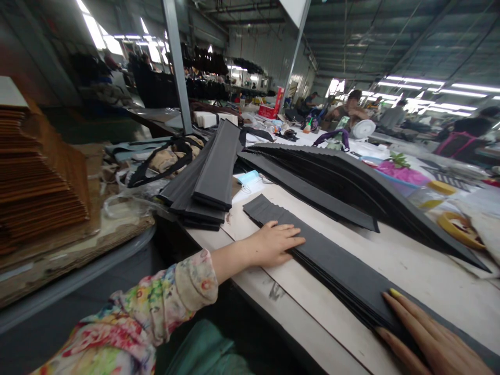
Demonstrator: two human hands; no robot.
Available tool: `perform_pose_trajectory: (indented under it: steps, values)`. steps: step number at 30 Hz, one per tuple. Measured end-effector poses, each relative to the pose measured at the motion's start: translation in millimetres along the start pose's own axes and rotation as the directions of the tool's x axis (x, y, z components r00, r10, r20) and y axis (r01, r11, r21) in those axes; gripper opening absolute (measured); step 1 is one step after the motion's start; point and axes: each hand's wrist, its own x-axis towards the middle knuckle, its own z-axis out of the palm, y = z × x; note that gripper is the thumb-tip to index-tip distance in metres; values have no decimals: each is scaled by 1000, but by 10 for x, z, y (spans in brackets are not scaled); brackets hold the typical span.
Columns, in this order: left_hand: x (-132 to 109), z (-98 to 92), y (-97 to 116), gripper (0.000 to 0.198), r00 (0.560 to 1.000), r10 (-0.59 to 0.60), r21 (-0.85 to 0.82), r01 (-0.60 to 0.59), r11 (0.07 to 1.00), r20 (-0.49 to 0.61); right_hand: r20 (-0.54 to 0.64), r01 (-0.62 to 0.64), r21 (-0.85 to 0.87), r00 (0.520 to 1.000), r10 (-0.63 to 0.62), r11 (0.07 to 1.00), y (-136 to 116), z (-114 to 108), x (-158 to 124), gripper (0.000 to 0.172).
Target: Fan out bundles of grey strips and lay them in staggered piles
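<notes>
A thin stack of long black strips (332, 258) lies along the near edge of the white table (422, 271). My left hand (273, 242) rests flat on the strips' far end, fingers stretched out. At the bottom right my right hand (425, 338) lies flat on the same strips, fingers straight and slightly apart. Neither hand grips anything.
A big fanned pile of long black strips (351, 179) and a shorter stack (213, 172) lie behind. Stacked brown cardboard (35, 172) stands at left, with bags and straps (164, 159) beside it. A pink basin (402, 172) and yellow tape rolls (457, 226) sit at right. Other people work far back.
</notes>
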Motion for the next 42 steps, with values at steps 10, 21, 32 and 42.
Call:
perform_pose_trajectory:
  steps: [10, 21, 32, 42]
  values:
    - [148, -81, -177, 36, 995, 98, 45, -99, 994, 24, -92, 54, 24, 994, -52, 998, -476, -360, 557, 58]
    - [-24, -28, -261, 39, 993, 111, 86, -107, 991, -42, -86, 61, 13, 995, -59, 998, -631, -366, 796, 53]
    - [-122, -348, -843, 38, 987, 38, 104, -55, 993, 158, 49, 103, 84, 993, -107, 991, -609, -555, 1036, 53]
    - [13, -431, -911, 30, 973, 102, 115, -128, 985, 205, 126, 100, 77, 986, -109, 992, -847, -702, 1411, 49]
